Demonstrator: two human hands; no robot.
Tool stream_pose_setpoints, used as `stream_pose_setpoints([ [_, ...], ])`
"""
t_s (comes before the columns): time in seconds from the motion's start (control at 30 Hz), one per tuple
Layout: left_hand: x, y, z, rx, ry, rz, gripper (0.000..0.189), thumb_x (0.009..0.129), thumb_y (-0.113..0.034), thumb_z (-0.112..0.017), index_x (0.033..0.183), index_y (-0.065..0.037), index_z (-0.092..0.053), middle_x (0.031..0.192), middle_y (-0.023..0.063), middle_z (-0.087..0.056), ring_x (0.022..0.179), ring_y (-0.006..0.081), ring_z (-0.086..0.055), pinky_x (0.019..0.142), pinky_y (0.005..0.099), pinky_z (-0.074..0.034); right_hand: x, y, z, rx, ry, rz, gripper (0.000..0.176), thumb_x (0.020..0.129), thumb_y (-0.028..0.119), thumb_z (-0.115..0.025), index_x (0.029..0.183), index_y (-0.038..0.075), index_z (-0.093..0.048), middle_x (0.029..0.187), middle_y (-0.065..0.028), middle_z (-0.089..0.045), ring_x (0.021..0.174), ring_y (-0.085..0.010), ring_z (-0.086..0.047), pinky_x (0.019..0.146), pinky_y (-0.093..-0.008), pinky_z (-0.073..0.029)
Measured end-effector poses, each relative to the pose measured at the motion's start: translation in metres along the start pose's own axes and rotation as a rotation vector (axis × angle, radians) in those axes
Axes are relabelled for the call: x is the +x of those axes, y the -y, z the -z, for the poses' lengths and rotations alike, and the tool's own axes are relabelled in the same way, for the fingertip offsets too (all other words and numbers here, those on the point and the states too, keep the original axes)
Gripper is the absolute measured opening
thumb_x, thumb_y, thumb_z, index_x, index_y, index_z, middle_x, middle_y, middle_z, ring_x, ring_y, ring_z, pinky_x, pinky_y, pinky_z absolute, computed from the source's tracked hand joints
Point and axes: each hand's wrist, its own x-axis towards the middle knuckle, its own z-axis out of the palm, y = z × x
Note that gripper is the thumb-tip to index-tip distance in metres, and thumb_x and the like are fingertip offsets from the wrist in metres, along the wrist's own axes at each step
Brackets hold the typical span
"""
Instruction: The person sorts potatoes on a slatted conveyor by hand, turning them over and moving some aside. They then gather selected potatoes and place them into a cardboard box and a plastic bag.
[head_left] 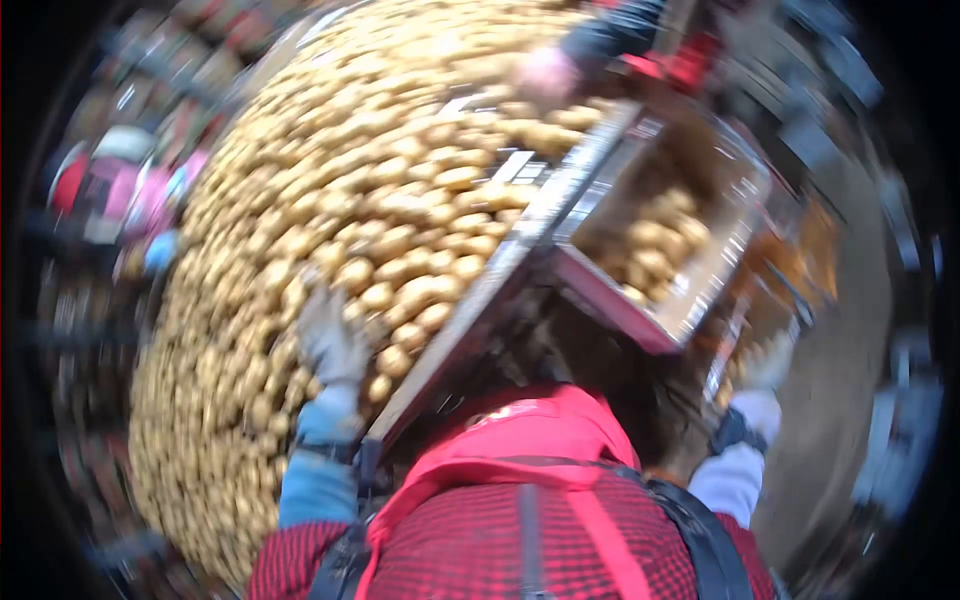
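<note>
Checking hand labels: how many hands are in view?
3: the wearer's left hand at the potatoes, their right hand toward the picture's right, another person's hand near the top. Blur may hide others.

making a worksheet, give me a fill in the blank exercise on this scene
The left hand is over a broad spread of ____.
The lower left sleeve is ____.
Another person's hand is near the picture's ____ edge.
In the picture, the open box is to the ____ of the left hand.

Missing words: potatoes; blue; top; right.
</note>
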Motion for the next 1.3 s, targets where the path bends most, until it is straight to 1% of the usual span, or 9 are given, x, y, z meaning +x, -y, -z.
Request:
stream_pose_setpoints([
  [0.03, 0.003, -0.004, 0.006, 0.061, 0.067, 0.040, 0.061, 0.094, -0.034, -0.062, 0.147, -0.006, -0.056, 0.156, 0.0266, -0.048, 0.141, 0.0483, -0.044, 0.121, 0.0573, -0.030, -0.070, 0.034, -0.077, -0.026, -0.057, 0.059, 0.054, 0.107, 0.039, -0.048, 0.158, 0.023, -0.039, 0.159, -0.0128, -0.044, 0.140, -0.0378, -0.050, 0.110, -0.0487, -0.048],
  [0.07, 0.003, -0.008, 0.009, 0.081, 0.080, 0.063, 0.062, 0.097, -0.037, -0.060, 0.151, -0.009, -0.052, 0.158, 0.0249, -0.046, 0.142, 0.0482, -0.044, 0.120, 0.0578, -0.031, -0.060, 0.039, -0.099, -0.017, 0.046, 0.151, 0.055, 0.109, 0.034, -0.045, 0.161, 0.018, -0.035, 0.166, -0.0139, -0.038, 0.141, -0.0384, -0.050, 0.112, -0.0477, -0.049],
  [0.23, -0.002, -0.014, 0.034, -0.031, 0.185, 0.111, 0.069, 0.100, -0.051, -0.053, 0.157, -0.013, -0.047, 0.157, 0.0208, -0.047, 0.147, 0.0460, -0.038, 0.124, 0.0587, -0.022, -0.143, 0.044, -0.273, -0.235, 0.667, 0.457, 0.057, 0.112, 0.032, -0.043, 0.163, 0.008, -0.032, 0.159, -0.0156, -0.047, 0.138, -0.0311, -0.055, 0.109, -0.0435, -0.052],
  [0.4, -0.051, 0.009, 0.072, -0.086, 0.126, 0.248, 0.070, 0.097, -0.052, -0.059, 0.156, -0.015, -0.050, 0.156, 0.0219, -0.048, 0.147, 0.0434, -0.041, 0.124, 0.0593, -0.025, -0.245, -0.020, -0.379, -0.246, 1.116, 0.244, 0.061, 0.112, 0.045, -0.047, 0.161, 0.009, -0.039, 0.155, -0.0152, -0.053, 0.134, -0.0291, -0.057, 0.108, -0.0428, -0.048],
  [0.63, -0.161, 0.124, 0.093, 0.140, -0.122, 0.793, 0.085, 0.091, -0.049, -0.076, 0.160, -0.014, -0.042, 0.154, 0.0255, -0.047, 0.145, 0.0428, -0.042, 0.121, 0.0577, -0.029, -0.350, -0.125, -0.428, -0.391, 1.347, 0.162, 0.045, 0.114, 0.022, -0.047, 0.155, 0.005, -0.048, 0.146, -0.0142, -0.061, 0.130, -0.0264, -0.062, 0.105, -0.0377, -0.052],
  [0.73, -0.166, 0.149, 0.101, 0.079, 0.002, 0.867, 0.080, 0.090, -0.047, -0.076, 0.158, -0.016, -0.045, 0.154, 0.0213, -0.049, 0.145, 0.0404, -0.043, 0.122, 0.0558, -0.029, -0.348, -0.152, -0.429, -0.486, 1.365, 0.539, 0.044, 0.111, 0.011, -0.051, 0.152, -0.004, -0.049, 0.145, -0.0195, -0.061, 0.131, -0.0265, -0.061, 0.111, -0.0384, -0.049],
  [0.93, -0.094, 0.146, 0.101, 0.117, 0.243, 0.226, 0.063, 0.092, -0.032, -0.070, 0.152, -0.019, -0.054, 0.149, 0.0138, -0.058, 0.142, 0.0341, -0.048, 0.120, 0.0574, -0.031, -0.355, -0.151, -0.430, -0.505, 1.358, 0.665, 0.044, 0.111, 0.010, -0.049, 0.153, -0.004, -0.048, 0.146, -0.0211, -0.060, 0.130, -0.0271, -0.061, 0.111, -0.0382, -0.050],
  [1.13, -0.032, 0.163, 0.067, 0.100, 0.590, 0.187, 0.062, 0.087, -0.017, -0.067, 0.147, -0.025, -0.057, 0.126, 0.0080, -0.066, 0.125, 0.0302, -0.056, 0.114, 0.0554, -0.032, -0.362, -0.155, -0.425, -0.536, 1.273, 0.672, 0.045, 0.112, 0.015, -0.049, 0.153, -0.005, -0.048, 0.146, -0.0230, -0.059, 0.129, -0.0293, -0.063, 0.110, -0.0400, -0.050],
  [1.3, -0.057, 0.168, 0.065, -0.089, 0.270, 0.150, 0.064, 0.078, -0.013, -0.071, 0.141, -0.024, -0.062, 0.124, 0.0086, -0.066, 0.117, 0.0332, -0.058, 0.116, 0.0532, -0.032, -0.357, -0.156, -0.424, -0.561, 1.275, 0.724, 0.043, 0.114, 0.015, -0.045, 0.152, -0.002, -0.048, 0.146, -0.0199, -0.060, 0.130, -0.0271, -0.061, 0.113, -0.0406, -0.048],
])
